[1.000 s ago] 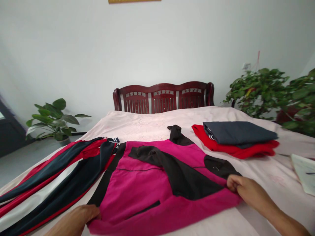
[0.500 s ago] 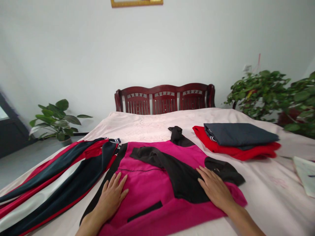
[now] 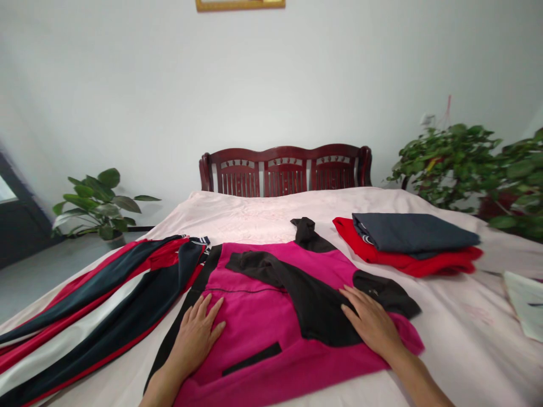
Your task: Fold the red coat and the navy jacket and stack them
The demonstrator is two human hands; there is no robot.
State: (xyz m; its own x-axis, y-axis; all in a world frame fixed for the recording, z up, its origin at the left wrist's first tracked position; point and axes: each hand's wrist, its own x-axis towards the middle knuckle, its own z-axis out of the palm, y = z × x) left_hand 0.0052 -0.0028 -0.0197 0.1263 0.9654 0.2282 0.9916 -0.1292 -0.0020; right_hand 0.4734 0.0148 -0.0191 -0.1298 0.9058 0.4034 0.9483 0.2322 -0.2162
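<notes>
Left hand: The left hand (image 3: 195,336) lay flat and open on the pink front of the jacket, fingers spread, pressing down and grasping nothing.

Right hand: The right hand (image 3: 370,323) was also open and unclenched, its palm down on the black sleeve near the jacket's right edge, gripping no cloth.

Jacket: The pink and black jacket (image 3: 254,322) lay spread on the bed between the striped clothes and the folded stack, directly under both hands. Its black sleeve (image 3: 292,288) was folded diagonally across the front. A black piece (image 3: 306,234) stuck out at the top, but I could not tell whether it was a collar or a cuff.

Done: The dark grey cloth (image 3: 416,232) sat neatly folded on the folded red cloth (image 3: 407,263), beside the jacket's upper right side.

Left: The jacket was flat rather than fully folded, and the red, dark and white striped clothes (image 3: 97,294) lay long and loose on the left of the bed (image 3: 271,212).

Rest: A sheet of paper (image 3: 524,299) lay at the bed's right side. Leafy potted plants (image 3: 95,206) stood beyond the wooden headboard (image 3: 286,175).
</notes>
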